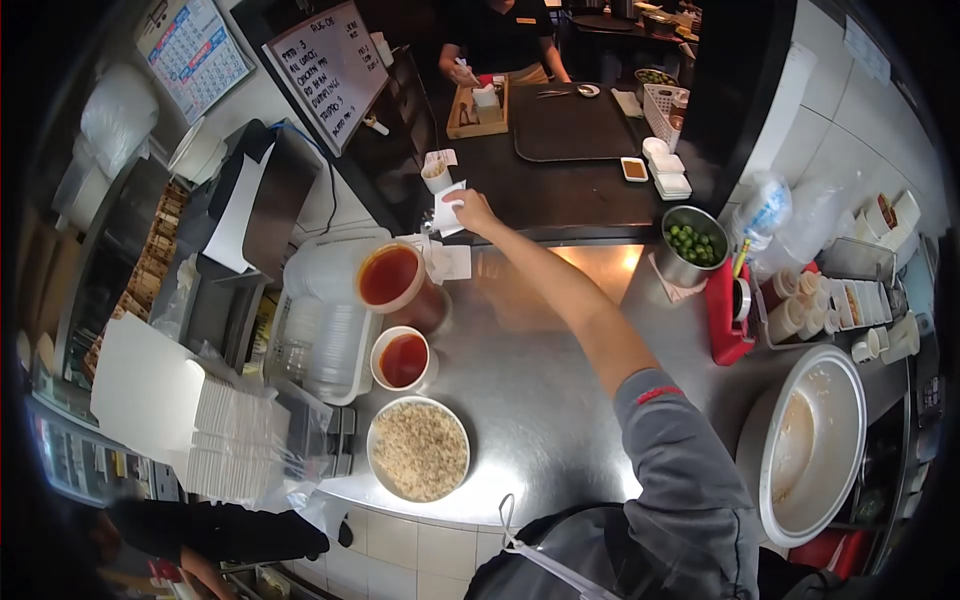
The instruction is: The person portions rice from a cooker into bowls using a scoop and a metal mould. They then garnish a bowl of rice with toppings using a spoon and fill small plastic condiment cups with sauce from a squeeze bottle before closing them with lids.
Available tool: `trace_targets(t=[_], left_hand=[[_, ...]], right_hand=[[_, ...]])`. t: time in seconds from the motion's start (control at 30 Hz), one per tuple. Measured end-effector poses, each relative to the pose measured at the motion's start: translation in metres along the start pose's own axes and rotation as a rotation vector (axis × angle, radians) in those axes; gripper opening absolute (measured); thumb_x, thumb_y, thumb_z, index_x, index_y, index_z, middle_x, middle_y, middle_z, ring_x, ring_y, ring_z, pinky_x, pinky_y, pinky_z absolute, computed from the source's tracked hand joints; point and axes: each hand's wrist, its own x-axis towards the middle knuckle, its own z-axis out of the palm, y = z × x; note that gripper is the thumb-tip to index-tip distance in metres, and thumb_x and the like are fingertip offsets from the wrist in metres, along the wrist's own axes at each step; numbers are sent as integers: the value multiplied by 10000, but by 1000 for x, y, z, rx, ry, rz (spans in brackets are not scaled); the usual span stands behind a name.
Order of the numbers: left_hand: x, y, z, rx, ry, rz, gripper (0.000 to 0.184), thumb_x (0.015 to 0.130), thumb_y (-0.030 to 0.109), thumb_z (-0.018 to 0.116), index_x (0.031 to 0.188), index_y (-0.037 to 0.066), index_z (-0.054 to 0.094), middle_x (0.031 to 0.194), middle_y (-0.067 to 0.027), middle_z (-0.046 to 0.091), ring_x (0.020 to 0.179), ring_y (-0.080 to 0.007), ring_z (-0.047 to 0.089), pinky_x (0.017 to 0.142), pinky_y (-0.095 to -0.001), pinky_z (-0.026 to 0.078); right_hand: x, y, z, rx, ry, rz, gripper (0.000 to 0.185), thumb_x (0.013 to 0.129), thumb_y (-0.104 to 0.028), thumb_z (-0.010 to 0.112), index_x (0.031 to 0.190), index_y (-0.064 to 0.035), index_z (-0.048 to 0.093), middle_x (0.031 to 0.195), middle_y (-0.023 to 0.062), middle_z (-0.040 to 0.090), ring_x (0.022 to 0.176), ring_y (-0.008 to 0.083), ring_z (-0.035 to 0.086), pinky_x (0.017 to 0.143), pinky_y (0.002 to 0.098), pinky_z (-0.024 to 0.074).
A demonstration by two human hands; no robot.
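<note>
My right hand (474, 213) is stretched forward to the dark pass counter (560, 205), its fingers closed on a white paper slip (449, 212). Just behind the slip stands a small white cup (436, 177) with thin items in it. More white papers (447, 260) lie nearer me on the steel counter's edge. A tall container of red sauce (390, 276), a smaller tub of red sauce (404, 360) and a round tub of crumbly, light brown food (419, 450) stand along the left of the steel counter (530, 400). My left hand is out of view.
Across the pass, a person in dark clothes (500, 35) stands by a wooden box (505, 117) and a black tray (575, 130). Green limes in a steel pot (693, 243), a red holder (728, 320) and a big metal bowl (805, 445) stand right. Stacked white boxes (235, 430) stand left.
</note>
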Motion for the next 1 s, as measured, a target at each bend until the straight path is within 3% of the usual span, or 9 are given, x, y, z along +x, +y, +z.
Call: trace_targets(t=[0.17, 0.27, 0.4, 0.53, 0.6, 0.7, 0.83, 0.9, 1.0], left_hand=[[0, -18, -8, 166, 118, 74, 277, 917, 346, 470, 918, 82, 552, 951, -91, 592, 816, -193, 569, 693, -325, 466], [-15, -38, -30, 302, 204, 153, 279, 919, 343, 469, 919, 77, 552, 944, -93, 593, 811, -192, 570, 689, -320, 466], [-41, -97, -103, 551, 254, 410, 281, 921, 338, 467, 920, 69, 551, 935, -95, 594, 804, -190, 570, 684, -315, 466], [-65, 21, 0, 472, 308, 433, 285, 949, 236, 426, 903, -20, 544, 733, -66, 565, 669, -113, 529, 589, -249, 423], [-54, 60, 34, 470, 313, 523, 362, 963, 304, 378, 1058, -13, 525, 887, -86, 589, 790, -155, 559, 658, -276, 438], [-11, 110, 69, 320, 285, 702, 499, 962, 394, 321, 1246, 1, 440, 1179, -138, 514, 1099, -212, 477, 885, -340, 390], [69, 152, 73, 76, -39, 513, 610, 954, 469, 274, 1318, -11, 367, 1307, -155, 435, 1233, -227, 382, 997, -359, 310], [92, 153, 74, 115, -184, 479, 605, 953, 455, 296, 1298, -33, 388, 1304, -152, 436, 1210, -232, 398, 1005, -337, 300], [90, 147, 81, 310, -41, 594, 582, 945, 434, 345, 1272, -43, 416, 1267, -136, 471, 1149, -228, 465, 976, -320, 350]], right_hand=[[48, 83, 15, -152, 240, 568, 108, 736, -97, 599, 823, -107, 663, 960, 189, 630, 933, 340, 612, 802, 415, 506], [68, 137, 15, -9, 465, 448, 111, 752, -138, 595, 784, -62, 670, 886, 212, 643, 881, 373, 617, 755, 440, 507], [81, 181, 16, 142, 273, 113, 634, 779, -94, 602, 1357, -189, 359, 1241, 154, 518, 1099, 305, 531, 917, 362, 425], [36, 133, -8, 1, 363, 402, 716, 764, -159, 659, 1364, -181, 270, 1231, 284, 408, 1128, 366, 468, 930, 397, 399], [1, 149, -7, 348, 456, 387, 570, 779, -152, 645, 1261, -92, 346, 988, 138, 542, 871, 240, 568, 784, 328, 478], [-128, 81, -5, 989, 108, 580, 201, 905, -282, 513, 1030, -125, 521, 808, 21, 566, 712, 103, 561, 631, 257, 460], [-266, 6, 6, 783, -736, 721, 530, 941, -471, 321, 1215, -54, 500, 1175, 85, 573, 1084, 202, 537, 936, 365, 383], [-314, -2, 33, 824, -823, 722, 600, 933, -496, 317, 1310, -37, 400, 1331, 107, 442, 1246, 212, 390, 1017, 377, 313], [-367, 11, 78, 676, -737, 780, 687, 884, -574, 375, 1272, -11, 447, 1294, 149, 468, 1173, 231, 448, 973, 351, 365]])
